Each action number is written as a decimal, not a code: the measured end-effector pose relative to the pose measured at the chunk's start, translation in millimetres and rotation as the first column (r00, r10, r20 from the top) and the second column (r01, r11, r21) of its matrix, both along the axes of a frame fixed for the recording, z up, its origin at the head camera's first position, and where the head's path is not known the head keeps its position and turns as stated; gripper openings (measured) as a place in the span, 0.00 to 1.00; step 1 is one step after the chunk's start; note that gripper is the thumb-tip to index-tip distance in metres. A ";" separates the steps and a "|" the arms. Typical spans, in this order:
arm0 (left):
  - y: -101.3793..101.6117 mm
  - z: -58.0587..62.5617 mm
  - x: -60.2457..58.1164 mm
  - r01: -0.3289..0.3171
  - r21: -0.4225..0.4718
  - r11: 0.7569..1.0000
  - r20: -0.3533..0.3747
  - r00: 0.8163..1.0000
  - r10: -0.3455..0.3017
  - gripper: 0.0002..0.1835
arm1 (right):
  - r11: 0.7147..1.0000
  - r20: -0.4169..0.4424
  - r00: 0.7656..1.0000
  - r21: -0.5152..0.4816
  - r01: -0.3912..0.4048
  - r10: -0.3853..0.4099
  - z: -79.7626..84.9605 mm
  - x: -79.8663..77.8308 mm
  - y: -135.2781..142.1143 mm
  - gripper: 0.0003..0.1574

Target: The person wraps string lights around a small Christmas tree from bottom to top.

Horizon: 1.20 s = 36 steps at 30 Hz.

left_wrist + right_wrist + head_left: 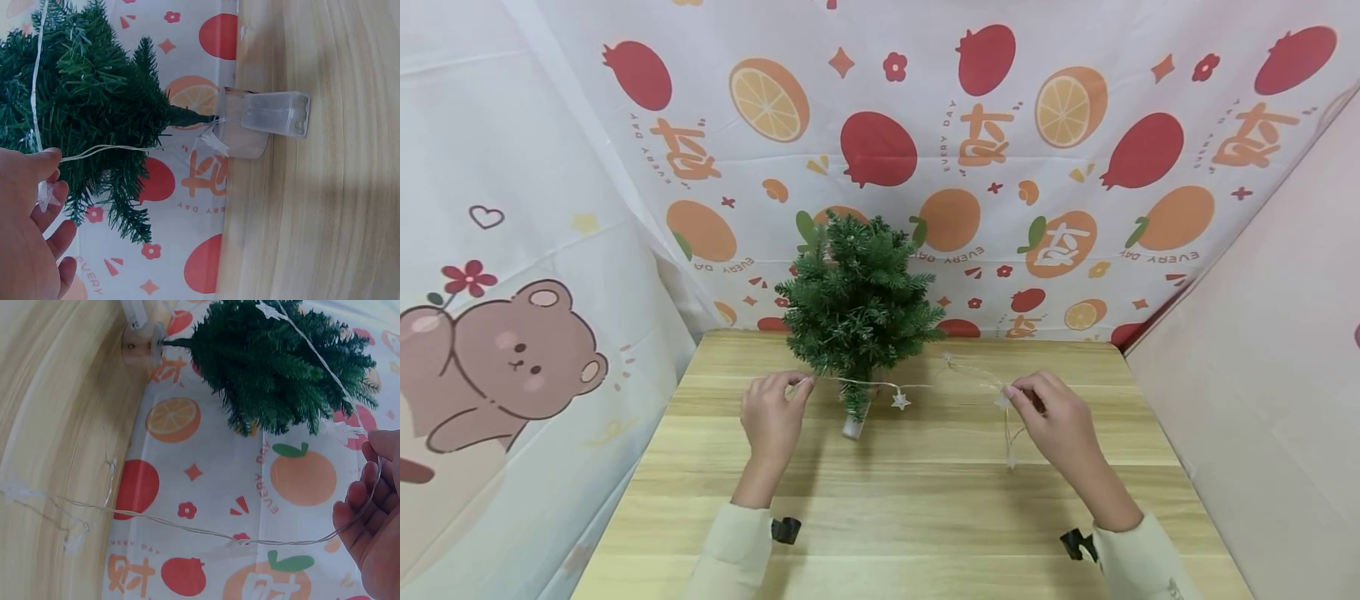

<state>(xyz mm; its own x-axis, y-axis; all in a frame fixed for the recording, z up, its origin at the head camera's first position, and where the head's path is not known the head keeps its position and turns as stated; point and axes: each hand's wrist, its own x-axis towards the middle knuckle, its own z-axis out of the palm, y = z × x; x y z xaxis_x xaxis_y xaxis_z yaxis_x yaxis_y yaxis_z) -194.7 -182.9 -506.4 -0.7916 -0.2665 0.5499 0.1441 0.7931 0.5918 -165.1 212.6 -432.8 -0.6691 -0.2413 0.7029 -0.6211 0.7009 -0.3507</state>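
A small artificial Christmas tree (861,292) stands at the back of the wooden table. In front of it, a string of star lights (900,401) stretches between both hands. My left hand (775,414) pinches the thin wire between thumb and forefinger, left of the trunk; a clear star (47,195) shows by its fingers. On the other side my right hand (1062,421) pinches the wire beside another star (340,430). The remaining wire loops past the right palm down to the tabletop. A clear plastic battery box (276,114) leans at the tree's round base (247,149).
The pale wooden table (910,521) ends at a fruit-print cloth (940,83) behind the tree. A bear-print cloth (520,358) hangs at the left, and a plain pale cloth (1262,400) at the right. Loose wire with stars (74,542) trails on the table's right part.
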 end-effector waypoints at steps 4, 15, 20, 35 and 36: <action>4.1 1.8 0.4 0.021 0.032 0.999 0.032 0.999 -0.022 0.08 | 1.000 -0.013 1.000 0.002 0.024 -0.024 0.5 -6.4 6.0 0.07; 18.7 13.6 5.3 0.083 0.479 0.874 0.244 0.944 -0.223 0.09 | 0.987 0.076 0.984 -0.007 0.163 -0.162 3.4 -20.2 19.2 0.04; 28.3 17.2 10.5 0.089 0.629 0.773 0.258 0.913 -0.315 0.12 | 0.978 0.120 0.971 -0.017 0.209 -0.205 7.1 -24.5 22.2 0.06; 56.3 27.6 19.5 0.097 0.403 0.910 0.326 0.914 -0.242 0.18 | 0.972 0.153 0.963 -0.044 0.231 -0.222 13.8 -39.2 19.5 0.11; 57.2 27.6 19.8 0.107 0.397 0.912 0.326 0.912 -0.249 0.19 | 0.971 0.151 0.963 -0.047 0.233 -0.224 14.7 -40.2 19.3 0.11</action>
